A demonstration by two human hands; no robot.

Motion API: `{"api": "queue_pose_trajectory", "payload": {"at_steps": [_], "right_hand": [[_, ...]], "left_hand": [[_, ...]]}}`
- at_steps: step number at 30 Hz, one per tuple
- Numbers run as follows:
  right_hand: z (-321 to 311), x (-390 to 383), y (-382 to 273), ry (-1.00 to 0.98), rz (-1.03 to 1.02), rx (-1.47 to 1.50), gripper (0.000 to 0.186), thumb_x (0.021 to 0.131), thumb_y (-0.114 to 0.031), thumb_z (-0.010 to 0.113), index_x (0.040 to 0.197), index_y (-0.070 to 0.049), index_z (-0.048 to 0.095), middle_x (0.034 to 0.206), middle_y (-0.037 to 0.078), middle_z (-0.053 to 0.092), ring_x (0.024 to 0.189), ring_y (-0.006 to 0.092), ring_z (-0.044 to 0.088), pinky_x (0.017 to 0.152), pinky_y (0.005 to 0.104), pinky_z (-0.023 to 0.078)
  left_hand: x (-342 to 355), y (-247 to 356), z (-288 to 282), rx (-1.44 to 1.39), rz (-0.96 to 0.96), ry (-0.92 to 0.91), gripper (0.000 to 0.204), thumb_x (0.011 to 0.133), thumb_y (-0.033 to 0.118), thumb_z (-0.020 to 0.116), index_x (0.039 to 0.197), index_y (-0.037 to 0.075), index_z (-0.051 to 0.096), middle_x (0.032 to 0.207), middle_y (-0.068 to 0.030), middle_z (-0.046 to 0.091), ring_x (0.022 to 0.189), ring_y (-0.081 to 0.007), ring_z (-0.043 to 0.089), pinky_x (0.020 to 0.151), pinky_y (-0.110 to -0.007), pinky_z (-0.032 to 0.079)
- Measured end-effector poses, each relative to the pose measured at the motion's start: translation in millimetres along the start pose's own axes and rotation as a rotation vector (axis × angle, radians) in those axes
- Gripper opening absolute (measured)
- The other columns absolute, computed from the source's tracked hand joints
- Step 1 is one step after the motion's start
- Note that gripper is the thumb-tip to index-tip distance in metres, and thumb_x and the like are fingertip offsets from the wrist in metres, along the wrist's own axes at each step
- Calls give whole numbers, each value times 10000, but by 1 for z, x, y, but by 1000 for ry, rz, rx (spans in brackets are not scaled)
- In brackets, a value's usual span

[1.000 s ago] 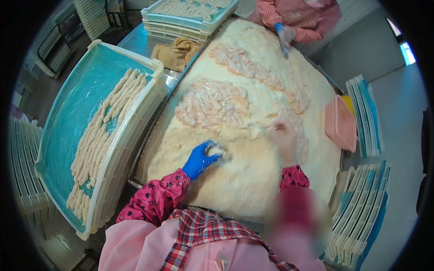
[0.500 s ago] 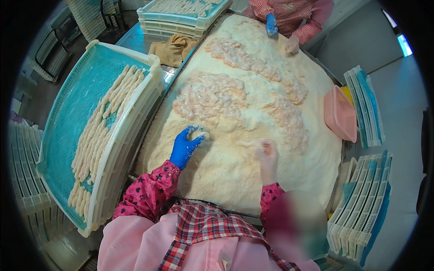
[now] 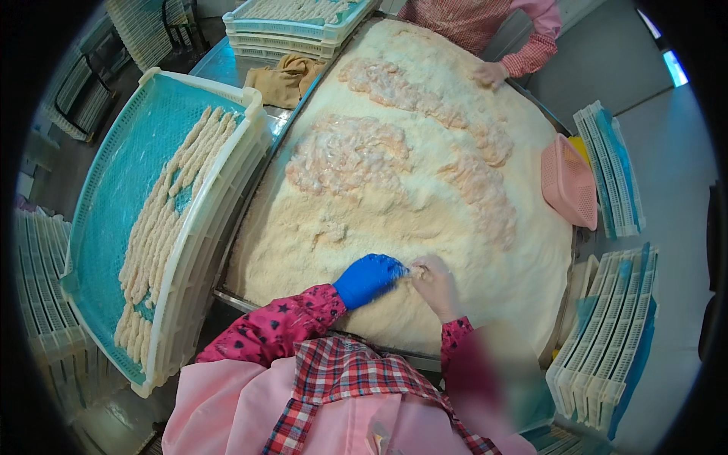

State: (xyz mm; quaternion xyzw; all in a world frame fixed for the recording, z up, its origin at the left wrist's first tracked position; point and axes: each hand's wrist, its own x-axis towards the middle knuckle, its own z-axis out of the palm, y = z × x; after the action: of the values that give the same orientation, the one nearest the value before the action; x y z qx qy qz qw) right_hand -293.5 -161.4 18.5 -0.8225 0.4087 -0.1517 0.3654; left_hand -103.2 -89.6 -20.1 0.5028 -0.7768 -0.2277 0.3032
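My left hand [image 3: 370,280], in a blue glove, and my right hand [image 3: 435,288], which looks pale, meet low over the near part of a broad bed of pale crumbs [image 3: 303,265]. Their fingertips are closed on a small crumb-coated piece of meat [image 3: 410,272], mostly hidden by the fingers. Raw pinkish meat pieces [image 3: 349,155] lie in heaps on the crumbs farther off. A crumbly lump [image 3: 331,232] sits beyond my left hand. On my left, a white tray [image 3: 246,97] with a turquoise mesh liner bears rows of crumb-coated meat strips [image 3: 174,205].
Another person's hand [image 3: 491,73] rests at the table's far edge. A pink basket [image 3: 569,186] stands by the right edge, near stacked white trays [image 3: 607,334]. Beyond the left edge lie a brown cloth [image 3: 284,80] and more filled trays [image 3: 292,30].
My left hand has left the crumbly lump and moved right and nearer to me, joining my right hand, which came slightly nearer. The other person's blue-gloved hand is no longer visible.
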Motion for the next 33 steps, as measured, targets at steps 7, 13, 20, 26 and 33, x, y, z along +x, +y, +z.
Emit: {"api": "queue_pose_trajectory", "payload": {"at_steps": [7,13,20,26,33], "right_hand": [[-18,-7,-6,134,24,-205,280,651,-97,675,911,-44,585,1013,109,575,957,284,548,836,363,437],[4,0,-21,44,-215,-304,383,669,-136,687,1019,-47,559,1075,135,561,1031,320,509,896,401,406],[-13,22,11,296,-213,-457,319,708,-134,663,1013,-70,598,974,129,603,940,295,555,842,390,437],[9,45,6,226,66,121,333,751,-65,625,1082,-41,598,1078,145,600,1023,290,554,908,357,420],[11,36,-25,263,-250,-112,379,808,-49,556,1185,-14,550,1196,152,565,1139,304,508,972,357,385]], "left_hand": [[-9,-12,-21,-184,-241,175,273,798,189,627,1062,125,606,978,-115,597,900,-306,568,755,-370,467],[-1,-6,-8,11,-55,148,332,797,256,624,1092,107,603,1052,-113,599,911,-298,567,781,-402,459],[-14,-21,-42,189,-155,108,431,792,316,617,1165,104,570,1102,-123,575,979,-308,531,839,-386,424],[5,-19,-46,147,-518,-280,356,765,274,636,1047,70,564,992,-131,571,925,-313,546,750,-429,440],[-3,-28,-10,-238,-409,442,257,831,248,603,993,49,589,913,-122,580,840,-274,576,733,-379,455]]}}
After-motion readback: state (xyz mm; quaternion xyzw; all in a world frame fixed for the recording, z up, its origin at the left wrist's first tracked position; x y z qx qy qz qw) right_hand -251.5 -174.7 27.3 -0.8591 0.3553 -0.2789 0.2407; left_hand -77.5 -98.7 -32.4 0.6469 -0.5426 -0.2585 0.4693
